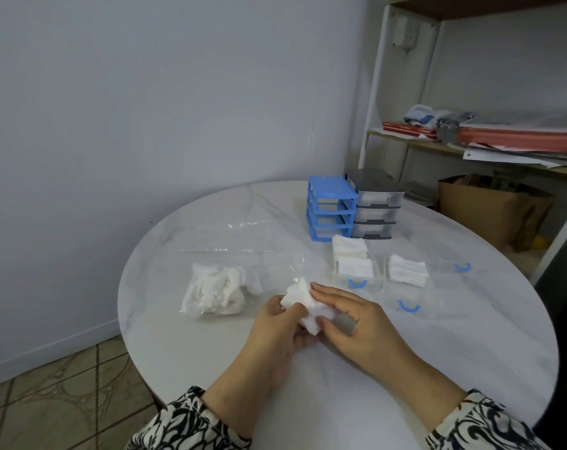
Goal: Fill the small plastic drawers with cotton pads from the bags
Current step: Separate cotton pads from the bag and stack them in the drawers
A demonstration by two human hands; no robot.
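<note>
Both hands hold a small stack of white cotton pads (303,303) just above the table. My left hand (280,329) grips it from below and the left. My right hand (353,323) pinches its right side, fingers lying over the top. A clear bag of cotton pads (217,292) lies to the left. Three clear drawers with blue handles sit beyond the hands: one (357,271) packed with pads, one (405,280) holding a stack, one (454,266) that looks empty. The blue drawer frame (331,206) stands behind them with its slots open.
A grey drawer unit (374,206) stands beside the blue frame, with pads in its drawers. An empty clear bag (230,237) lies flat on the round white marble table (340,401). A shelf with papers (503,138) and a cardboard box (483,209) stand at the right.
</note>
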